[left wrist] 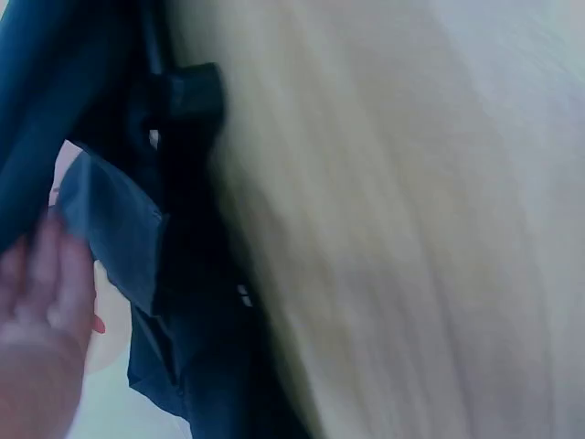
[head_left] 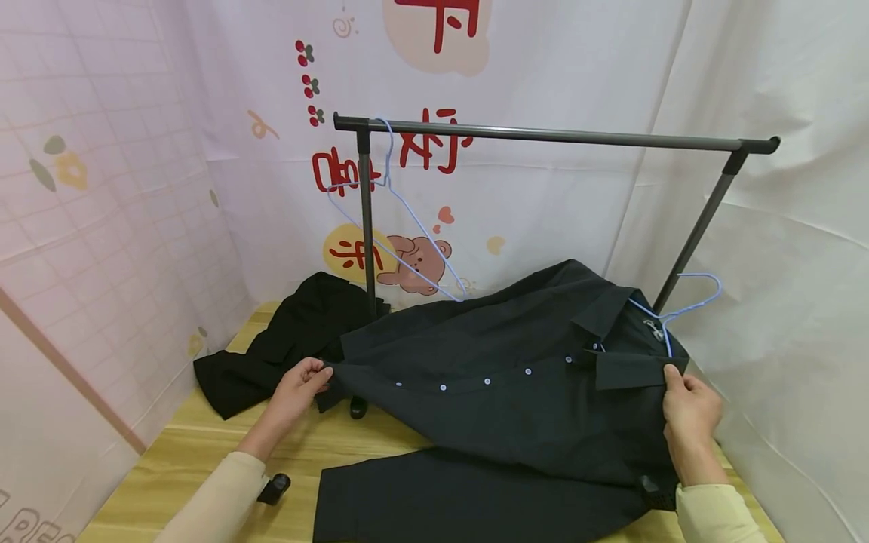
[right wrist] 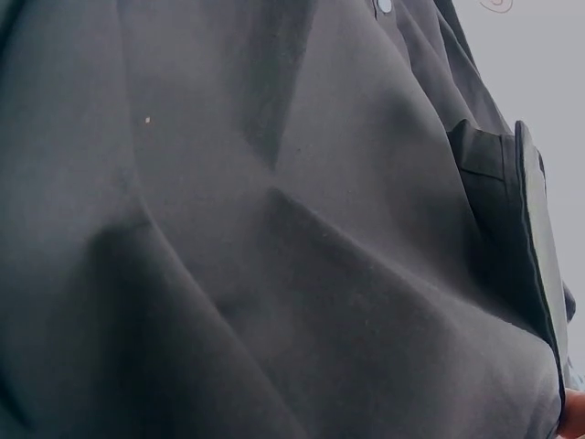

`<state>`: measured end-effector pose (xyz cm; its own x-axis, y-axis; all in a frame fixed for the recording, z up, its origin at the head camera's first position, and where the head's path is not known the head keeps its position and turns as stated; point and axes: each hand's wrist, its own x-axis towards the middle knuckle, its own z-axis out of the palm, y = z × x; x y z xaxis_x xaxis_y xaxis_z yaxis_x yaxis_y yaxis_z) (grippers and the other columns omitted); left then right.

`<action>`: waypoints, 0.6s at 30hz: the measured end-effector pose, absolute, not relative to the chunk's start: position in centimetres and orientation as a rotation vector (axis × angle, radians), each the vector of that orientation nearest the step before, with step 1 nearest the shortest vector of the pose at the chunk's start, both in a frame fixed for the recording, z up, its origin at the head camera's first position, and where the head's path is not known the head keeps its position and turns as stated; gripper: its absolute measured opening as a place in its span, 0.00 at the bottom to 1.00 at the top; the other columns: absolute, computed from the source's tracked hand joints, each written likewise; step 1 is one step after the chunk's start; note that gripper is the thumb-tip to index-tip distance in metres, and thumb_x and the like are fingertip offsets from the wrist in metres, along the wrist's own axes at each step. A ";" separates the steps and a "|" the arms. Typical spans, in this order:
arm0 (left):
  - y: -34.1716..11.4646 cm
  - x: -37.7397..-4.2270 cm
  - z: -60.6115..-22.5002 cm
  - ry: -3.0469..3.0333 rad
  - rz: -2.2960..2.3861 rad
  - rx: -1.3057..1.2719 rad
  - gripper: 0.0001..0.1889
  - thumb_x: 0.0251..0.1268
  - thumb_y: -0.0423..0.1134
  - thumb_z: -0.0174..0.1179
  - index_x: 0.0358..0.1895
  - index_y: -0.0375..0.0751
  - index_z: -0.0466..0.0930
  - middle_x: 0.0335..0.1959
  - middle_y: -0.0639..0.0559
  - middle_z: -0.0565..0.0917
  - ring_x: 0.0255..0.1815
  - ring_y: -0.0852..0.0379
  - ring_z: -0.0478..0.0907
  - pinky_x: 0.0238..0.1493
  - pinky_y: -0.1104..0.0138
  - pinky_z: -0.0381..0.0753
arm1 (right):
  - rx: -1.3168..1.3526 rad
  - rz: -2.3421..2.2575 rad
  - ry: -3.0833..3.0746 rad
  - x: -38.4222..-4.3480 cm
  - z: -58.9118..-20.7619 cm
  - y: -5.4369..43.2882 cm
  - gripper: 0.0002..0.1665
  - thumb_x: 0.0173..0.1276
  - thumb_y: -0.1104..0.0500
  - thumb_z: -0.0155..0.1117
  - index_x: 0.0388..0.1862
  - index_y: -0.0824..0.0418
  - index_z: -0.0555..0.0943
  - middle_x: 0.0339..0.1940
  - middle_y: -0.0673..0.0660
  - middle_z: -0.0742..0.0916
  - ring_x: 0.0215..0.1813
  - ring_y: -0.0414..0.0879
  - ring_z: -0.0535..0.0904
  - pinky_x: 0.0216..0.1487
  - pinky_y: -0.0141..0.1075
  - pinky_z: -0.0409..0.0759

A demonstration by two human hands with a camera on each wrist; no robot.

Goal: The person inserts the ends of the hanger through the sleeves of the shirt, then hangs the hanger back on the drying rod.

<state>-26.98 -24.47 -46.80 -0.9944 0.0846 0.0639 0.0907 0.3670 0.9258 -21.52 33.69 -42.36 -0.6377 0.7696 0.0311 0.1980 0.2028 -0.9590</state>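
Observation:
A black button-up shirt [head_left: 475, 422] with pale buttons is stretched sideways between both hands. At its lower end, my left hand [head_left: 299, 388] pinches the hem between thumb and fingers. My right hand [head_left: 692, 407] grips the shirt beside the collar [head_left: 631, 371], thumb on top and the other fingers curled beneath. A blue hanger [head_left: 699, 302] pokes its hook out of the neck opening; the rest is hidden inside the shirt. One sleeve [head_left: 441, 494] lies along the table's front. In the right wrist view, shirt cloth [right wrist: 302, 274] fills most of the picture.
Behind the shirt stands a dark metal clothes rack [head_left: 543, 134]. A second blue hanger [head_left: 414, 215] hangs at its left end. More black clothing [head_left: 292, 332] lies crumpled at the left on the wooden table [head_left: 170, 467]. Printed cloth walls [head_left: 563, 68] surround the table.

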 end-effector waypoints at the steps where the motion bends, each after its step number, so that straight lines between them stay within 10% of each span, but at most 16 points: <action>1: -24.4 -27.0 -46.6 -2.571 -1.822 -0.187 0.14 0.78 0.42 0.53 0.48 0.32 0.68 0.30 0.50 0.70 0.40 0.51 0.73 0.45 0.61 0.74 | -0.896 1.446 -1.969 -21.5 -42.4 33.7 0.27 0.73 0.43 0.57 0.12 0.44 0.79 0.17 0.43 0.73 0.40 0.51 0.65 0.34 0.33 0.67; 18: -26.1 -26.6 -43.1 -2.364 -2.376 -0.419 0.15 0.80 0.42 0.50 0.53 0.32 0.65 0.39 0.49 0.79 0.33 0.58 0.81 0.35 0.66 0.82 | -0.900 1.438 -1.934 -21.5 -42.9 34.1 0.27 0.73 0.43 0.58 0.12 0.44 0.78 0.17 0.43 0.73 0.41 0.51 0.65 0.37 0.36 0.66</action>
